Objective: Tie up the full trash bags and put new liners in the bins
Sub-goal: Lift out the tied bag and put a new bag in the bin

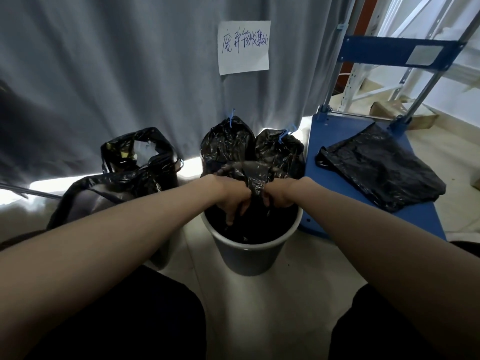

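Liner, black and crumpled, was held over the grey bin, bunched between the left hand and the right hand, both clamped on it. Thin plastic could be torn by a hard tug, or dropped inside unopened. Fingertips and the bin's interior were lost in black shadow.

Dim overall; daylight leaks under curtain & from far right. Glare on floor, edges bent, hands slightly blurred.
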{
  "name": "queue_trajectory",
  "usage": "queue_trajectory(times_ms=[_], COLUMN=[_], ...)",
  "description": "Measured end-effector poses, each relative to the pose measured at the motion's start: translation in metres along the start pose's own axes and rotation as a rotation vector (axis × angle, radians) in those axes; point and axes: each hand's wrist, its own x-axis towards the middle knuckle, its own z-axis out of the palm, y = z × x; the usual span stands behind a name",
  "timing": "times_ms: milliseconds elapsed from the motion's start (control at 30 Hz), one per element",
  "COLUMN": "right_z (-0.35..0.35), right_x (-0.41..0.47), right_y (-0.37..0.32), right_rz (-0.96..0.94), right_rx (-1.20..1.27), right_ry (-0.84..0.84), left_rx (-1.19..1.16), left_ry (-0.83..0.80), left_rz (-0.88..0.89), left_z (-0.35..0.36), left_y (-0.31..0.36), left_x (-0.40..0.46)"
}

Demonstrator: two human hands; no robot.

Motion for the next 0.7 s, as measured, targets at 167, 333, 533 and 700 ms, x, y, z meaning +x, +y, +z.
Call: queue_trajectory(times_ms=[167, 333, 533, 700], right_z=[-0.004, -0.021, -0.023, -0.025], right_x=[-0.006, -0.023, -0.025, -0.024], right_y=[0.004, -0.004, -0.001, -0.001], right_rz=[-0.011, -0.072, -0.095, -0.050], right_rx=[0.156, 0.821, 0.653, 0.743], right_ry=[0.065, 0.314, 0.286, 0.368], left_rx=[-0.191, -0.366, -0.405, -0.509], left_ry=[0.192, 0.365, 0.305, 0.322], left_rz=[0.017, -0.070, -0.143, -0.105], left_z=[-0.022, -0.032, -0.027, -0.034], left_y=[-0.020, -0.051, -0.065, -0.057], left_x=[-0.005, -0.011, -0.013, -0.014])
